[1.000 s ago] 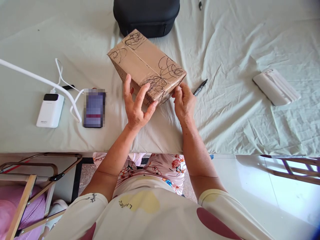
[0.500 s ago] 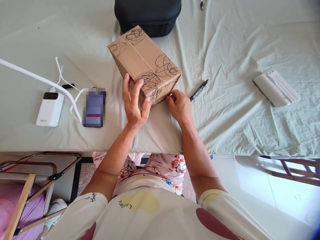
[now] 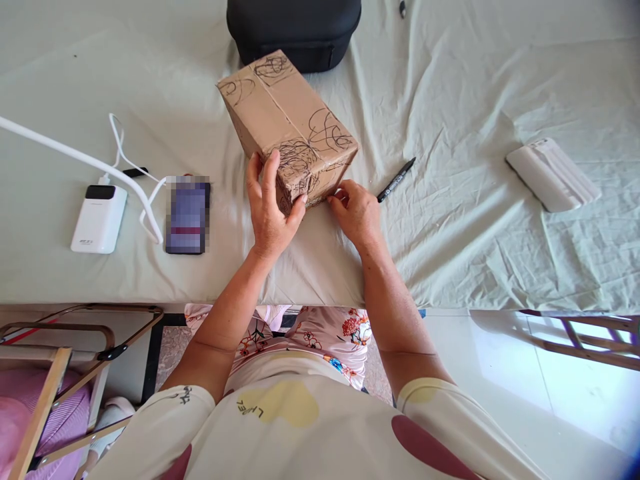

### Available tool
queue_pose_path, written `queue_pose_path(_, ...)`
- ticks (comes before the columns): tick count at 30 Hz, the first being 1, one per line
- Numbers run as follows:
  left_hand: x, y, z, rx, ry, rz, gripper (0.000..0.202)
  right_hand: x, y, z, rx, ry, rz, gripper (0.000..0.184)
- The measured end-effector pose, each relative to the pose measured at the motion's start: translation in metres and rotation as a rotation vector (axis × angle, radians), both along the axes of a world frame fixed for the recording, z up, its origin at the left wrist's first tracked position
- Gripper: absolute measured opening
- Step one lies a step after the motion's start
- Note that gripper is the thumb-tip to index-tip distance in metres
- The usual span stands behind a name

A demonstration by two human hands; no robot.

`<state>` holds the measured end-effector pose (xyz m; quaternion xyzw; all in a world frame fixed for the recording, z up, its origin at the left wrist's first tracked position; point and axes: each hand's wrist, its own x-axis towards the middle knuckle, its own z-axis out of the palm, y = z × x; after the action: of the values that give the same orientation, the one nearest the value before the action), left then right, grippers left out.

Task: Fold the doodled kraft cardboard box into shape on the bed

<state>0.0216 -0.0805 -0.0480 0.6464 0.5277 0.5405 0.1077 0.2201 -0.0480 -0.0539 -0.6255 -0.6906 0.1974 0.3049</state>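
A brown cardboard box [image 3: 295, 110], scribbled over with dark looping lines at several corners, sits at a slant on the cloth. My left hand [image 3: 270, 210] grips its near left corner, thumb on the front face and fingers along the left side. At the lower right of the front face, my right hand [image 3: 356, 210] has its fingers curled and pinched against the bottom edge of the box. What lies under those fingertips is hidden. A black marker pen [image 3: 397, 180] lies just right of my right hand, apart from it.
Behind the box stands a black case [image 3: 295, 33]. To the left are a white power bank [image 3: 99, 219] with a cable, a phone [image 3: 187, 219] and a white curved arm [image 3: 75, 152]. A pale flat pack [image 3: 554, 175] lies right on the tablecloth [image 3: 465, 233]. A folding chair [image 3: 60, 387] stands below left.
The box has turned slightly, its near right corner shifting left. My left fingers and thumb have closed onto its corner, and my right hand has moved a little left along with the edge.
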Motion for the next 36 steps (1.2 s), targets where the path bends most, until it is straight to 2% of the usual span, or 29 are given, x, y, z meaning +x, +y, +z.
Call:
queue_pose_path(3,0.000,0.001,0.000,0.016,0.001,-0.033,0.079,0.001,0.000,-0.002,0.031,0.001,-0.005,0.018)
queue_pose_path(8,0.000,0.003,-0.001,-0.066,-0.041,-0.047,0.093,0.000,-0.002,-0.001,0.039,0.001,-0.013,0.013)
queue_pose_path(11,0.000,0.003,0.000,-0.033,-0.079,-0.041,0.096,-0.002,-0.003,0.002,0.054,0.076,-0.015,0.015)
queue_pose_path(14,0.001,0.002,0.000,-0.024,-0.149,-0.011,0.097,-0.003,-0.003,0.002,0.068,0.217,-0.015,0.019)
queue_pose_path(18,0.001,0.003,0.001,-0.119,-0.231,0.033,0.095,-0.002,0.000,-0.004,0.143,0.376,-0.019,0.023)
queue_pose_path(23,-0.003,0.003,0.003,-0.194,-0.359,-0.005,0.085,0.001,0.007,-0.011,0.231,0.457,0.015,0.045)
queue_pose_path(26,-0.005,0.003,0.002,-0.245,-0.422,-0.025,0.082,0.001,0.008,-0.011,0.196,0.457,0.036,0.051)
queue_pose_path(31,-0.004,0.004,0.001,-0.247,-0.437,-0.004,0.078,-0.003,0.007,-0.012,0.114,0.499,0.045,0.049)
queue_pose_path(36,-0.001,0.005,0.000,-0.231,-0.465,-0.022,0.069,-0.007,0.000,-0.006,0.037,0.522,0.066,0.065)
